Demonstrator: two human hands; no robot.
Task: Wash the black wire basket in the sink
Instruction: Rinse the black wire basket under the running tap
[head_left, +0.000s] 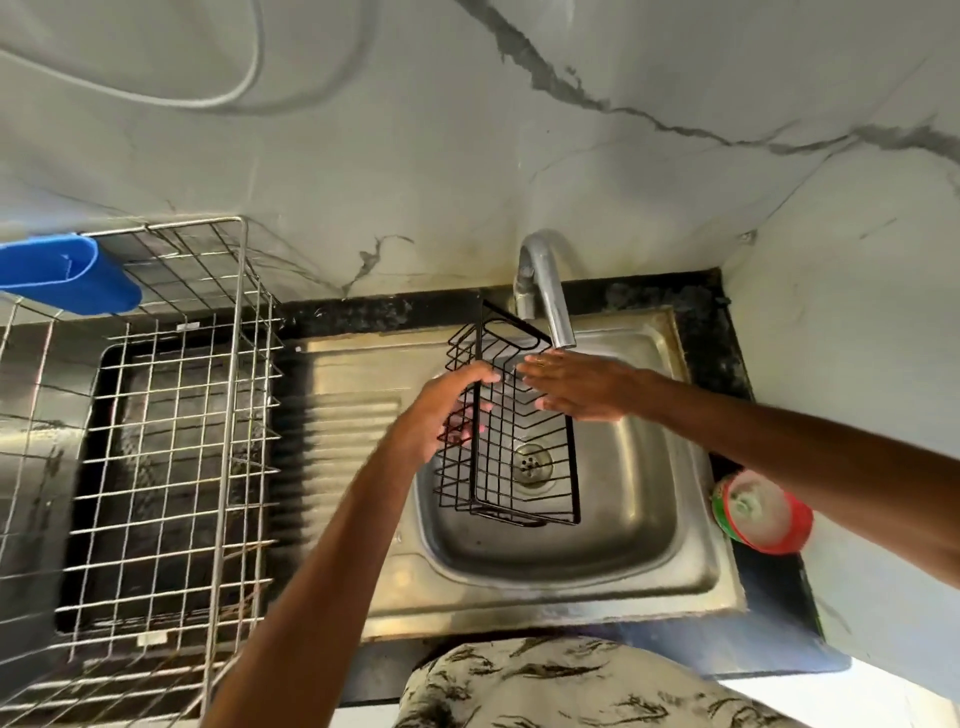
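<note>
**Rinsing stage.** The steel sink (649, 545) lies directly beneath both hands, set into the dark worktop (701, 312). A silver wire rack (171, 467) stands well to the left of the left hand. The black wire basket (511, 431) hangs tilted over the basin, apparently clear of its bottom. The left hand (441, 410) grips the basket's left rim, fingers curled over the wire. The right hand (582, 384) lies flat, fingers straight, grasping nothing, across the basket's far end just under the tap (545, 291) spout. Whether water runs cannot be told. Advised technique: hold the left grip firm, turn each face under the spout, and rub along the wires. A red-and-green tub (761, 512) sits under the right forearm, and the drain (531, 462) shows through the mesh.
</note>
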